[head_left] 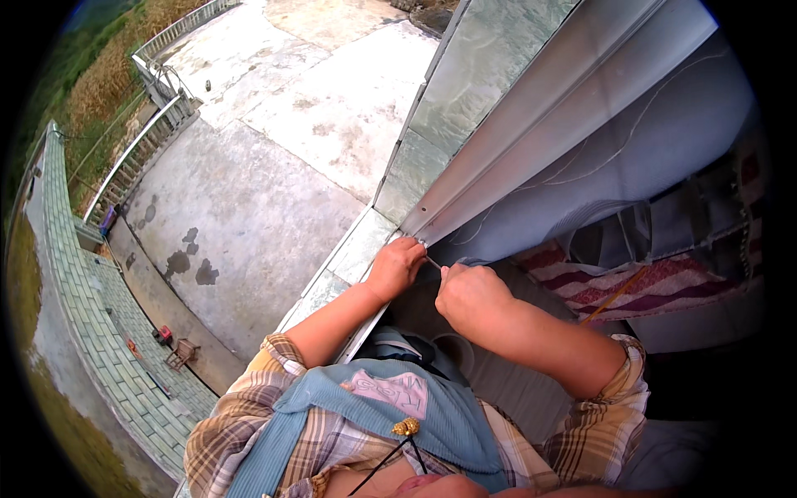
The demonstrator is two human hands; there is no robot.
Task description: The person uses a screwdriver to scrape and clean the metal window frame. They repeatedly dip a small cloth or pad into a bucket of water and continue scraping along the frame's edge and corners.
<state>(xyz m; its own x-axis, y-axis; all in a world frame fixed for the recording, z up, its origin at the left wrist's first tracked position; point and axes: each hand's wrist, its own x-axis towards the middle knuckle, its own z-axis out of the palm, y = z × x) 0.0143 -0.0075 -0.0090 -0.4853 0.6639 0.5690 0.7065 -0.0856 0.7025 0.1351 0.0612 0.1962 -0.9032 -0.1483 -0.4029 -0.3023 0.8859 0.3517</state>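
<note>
A long silver metal window frame [531,137] runs diagonally from the upper right down to a tiled sill [365,241]. My left hand [394,267] is at its lower end, with thumb and fingers pinched together over the corner. What they pinch is hidden. My right hand [473,295] is closed in a fist just inside the frame. From it a thin metal shaft [432,263], like a screwdriver's, points toward the left fingertips. The fist covers any handle. Both forearms are bare below rolled plaid sleeves.
A grey-blue cloth [614,149] with a loose pale thread hangs right of the frame. Below it lies a red-and-white striped textile [631,286]. Outside, left of the sill, spreads a concrete yard [266,191] with a balustrade [133,170]. A small chair [181,353] stands beside a green-tiled wall [100,324].
</note>
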